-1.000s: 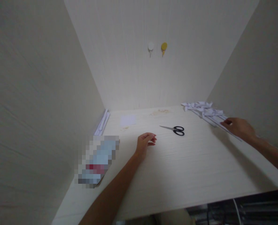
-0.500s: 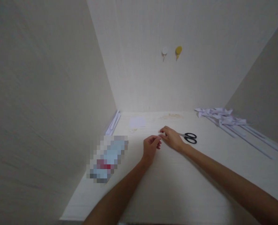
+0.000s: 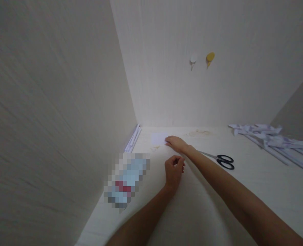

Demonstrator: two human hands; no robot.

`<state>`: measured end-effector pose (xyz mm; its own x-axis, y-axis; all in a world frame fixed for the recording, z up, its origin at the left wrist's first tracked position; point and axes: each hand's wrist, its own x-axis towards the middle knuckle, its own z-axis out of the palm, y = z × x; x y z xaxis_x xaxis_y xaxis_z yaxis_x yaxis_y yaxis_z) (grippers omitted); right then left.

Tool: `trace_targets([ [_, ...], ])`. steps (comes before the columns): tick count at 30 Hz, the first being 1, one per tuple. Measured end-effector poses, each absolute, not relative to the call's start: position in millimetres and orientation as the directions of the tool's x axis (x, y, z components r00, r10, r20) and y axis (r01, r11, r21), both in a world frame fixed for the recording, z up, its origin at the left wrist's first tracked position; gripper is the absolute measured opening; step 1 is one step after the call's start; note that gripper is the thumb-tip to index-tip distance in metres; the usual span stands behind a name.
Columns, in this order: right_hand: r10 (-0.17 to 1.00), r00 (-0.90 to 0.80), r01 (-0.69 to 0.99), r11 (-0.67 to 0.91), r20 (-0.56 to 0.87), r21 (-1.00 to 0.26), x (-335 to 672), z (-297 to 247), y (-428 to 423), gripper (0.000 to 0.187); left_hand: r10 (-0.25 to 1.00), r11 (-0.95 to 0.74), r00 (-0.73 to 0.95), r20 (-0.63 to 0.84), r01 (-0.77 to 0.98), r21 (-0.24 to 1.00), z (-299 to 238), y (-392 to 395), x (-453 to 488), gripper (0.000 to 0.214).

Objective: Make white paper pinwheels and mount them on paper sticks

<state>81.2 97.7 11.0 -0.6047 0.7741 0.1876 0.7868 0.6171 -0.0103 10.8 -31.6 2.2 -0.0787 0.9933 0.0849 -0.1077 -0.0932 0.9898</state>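
Observation:
My right hand [image 3: 176, 143] reaches across the table, its fingertips and thumb at the right edge of a small white sheet of paper [image 3: 158, 138] that lies flat. Closer to me, my left hand [image 3: 174, 171] is raised over the table with thumb and fingers curled together. Whatever it may pinch is too small to make out. Scissors [image 3: 224, 161] with black handles lie beyond my right forearm, which hides part of the blades. Thin pale yellowish loops [image 3: 155, 148] rest just in front of the paper.
Rolled white paper sticks [image 3: 133, 138] lie along the left wall. A pixelated pale blue item [image 3: 128, 181] is at left. Several white sticks with folded paper tops [image 3: 269, 136] lie at right. More thin loops [image 3: 200, 132] lie at the back. White [image 3: 192, 59] and yellow [image 3: 210, 57] hooks hang on the wall.
My right hand has left the spot beside my left hand and moved leftward to the paper's edge. My left hand stays curled. The whole view has shifted, so things appear farther right.

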Motion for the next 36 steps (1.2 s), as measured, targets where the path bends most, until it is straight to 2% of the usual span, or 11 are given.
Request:
trace_targets([
  [8, 0.788, -0.603, 0.795, 0.606, 0.125, 0.019, 79.8, 18.5, 110.0, 0.024, 0.997, -0.058, -0.064, 0.051, -0.124, 0.991, 0.2, -30.1, 13.1, 0.012],
  [19, 0.753, -0.658, 0.748, 0.653, 0.007, 0.121, 73.3, 27.7, 111.0, 0.026, 0.998, -0.029, -0.053, 0.022, -0.145, 0.989, 0.9, -30.4, 12.6, 0.010],
  [36, 0.785, -0.609, 0.787, 0.583, 0.109, 0.201, 75.9, 14.1, 108.0, 0.024, 0.999, -0.030, -0.041, 0.025, -0.120, 0.992, 0.1, -31.5, 13.4, 0.011],
])
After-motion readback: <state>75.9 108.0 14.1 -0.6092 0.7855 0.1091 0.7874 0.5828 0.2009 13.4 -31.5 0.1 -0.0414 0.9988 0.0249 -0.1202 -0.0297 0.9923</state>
